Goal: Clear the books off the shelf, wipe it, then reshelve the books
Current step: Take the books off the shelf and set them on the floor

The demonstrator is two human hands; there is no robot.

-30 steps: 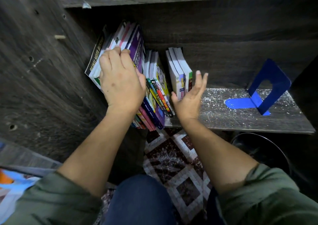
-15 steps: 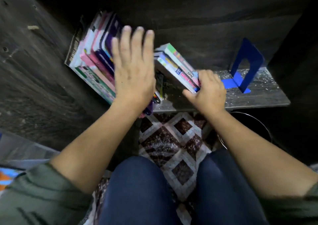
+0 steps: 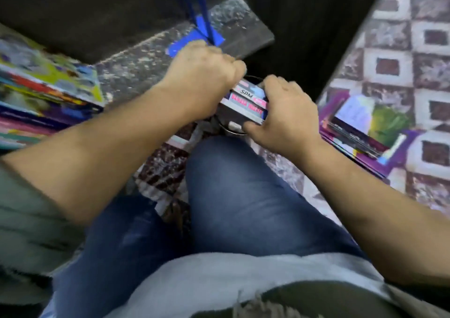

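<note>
- A row of bright-covered books [image 3: 46,96] lies tipped over at the far left. They rest on the left end of the shelf [image 3: 136,64], and their covers are too blurred to read.
- The bare part of the shelf board is dark and speckled all over with pale dust or crumbs.
- A blue bookend [image 3: 196,13] stands on the board towards its right end, with its flat foot lying on the dusty surface just behind the left hand's knuckles.
- The left hand [image 3: 202,74] is curled tight round the left end of a small bundle of books [image 3: 246,103].
- The bundle is off the shelf, held in the air just in front of the board's front edge and above the person's knee in blue jeans [image 3: 243,196]. The spines face up, and one reads "SPM".
- A round metal rim [image 3: 233,130] shows just under the bundle; what it belongs to cannot be told.
- The right hand [image 3: 285,113] grips the bundle's right end, fingers wrapped over the top and thumb along the near side.
- A pile of books on the floor [image 3: 360,127] lies flat to the right of the right wrist, purple covers showing.
- The patterned floor [image 3: 414,49], in brown and white squares, runs under that pile and up the right side.
</note>
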